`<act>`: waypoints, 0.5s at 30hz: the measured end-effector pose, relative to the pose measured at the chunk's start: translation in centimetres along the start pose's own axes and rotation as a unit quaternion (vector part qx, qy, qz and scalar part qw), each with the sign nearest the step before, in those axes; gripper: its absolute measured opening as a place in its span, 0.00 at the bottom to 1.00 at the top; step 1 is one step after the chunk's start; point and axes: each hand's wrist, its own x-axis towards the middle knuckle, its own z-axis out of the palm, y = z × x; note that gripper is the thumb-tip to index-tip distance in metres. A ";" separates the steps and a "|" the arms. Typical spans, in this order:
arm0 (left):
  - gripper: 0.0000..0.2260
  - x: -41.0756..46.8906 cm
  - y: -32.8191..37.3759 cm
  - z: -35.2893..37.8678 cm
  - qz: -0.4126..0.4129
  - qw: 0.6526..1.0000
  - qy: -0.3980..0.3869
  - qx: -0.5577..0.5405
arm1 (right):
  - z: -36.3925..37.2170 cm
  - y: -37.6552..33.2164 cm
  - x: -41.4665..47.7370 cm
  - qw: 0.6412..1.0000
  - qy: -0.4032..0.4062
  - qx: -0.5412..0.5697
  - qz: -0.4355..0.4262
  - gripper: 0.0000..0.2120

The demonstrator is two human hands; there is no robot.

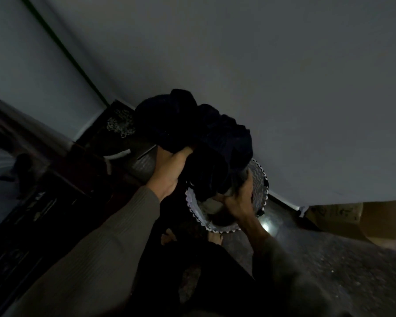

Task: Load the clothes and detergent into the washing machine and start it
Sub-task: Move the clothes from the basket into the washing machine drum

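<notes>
A bundle of dark clothes [192,133] is lifted above a round laundry basket [260,179] with a white zigzag rim that stands on the floor by the wall. My left hand [169,172] grips the bundle from below on its left side. My right hand [238,200] is closed on the lower part of the clothes at the basket's mouth. More pale and dark fabric lies inside the basket. The scene is very dim. The washing machine cannot be made out for certain.
A grey wall [261,65] fills the upper view. A dark object with a white rim [121,143] stands left of the basket. Dark furniture or an appliance [32,179] runs along the left. A cardboard box [352,218] sits at the right. My bare feet [169,234] are on the speckled floor.
</notes>
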 end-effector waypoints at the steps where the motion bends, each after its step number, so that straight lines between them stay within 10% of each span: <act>1: 0.23 -0.5 0.7 -0.3 0.010 1.000 0.001 0.002 | -0.3 -0.9 -0.1 0.999 -0.039 0.017 -0.015 0.58; 9: 0.13 -3.7 4.5 -3.3 -0.009 0.997 -0.018 -0.072 | 0.9 -10.2 -3.0 0.959 -0.136 0.246 0.040 0.18; 15: 0.16 -4.9 6.6 -10.0 0.105 0.991 0.010 0.085 | 2.4 -14.2 -5.6 0.842 -0.139 0.496 0.159 0.20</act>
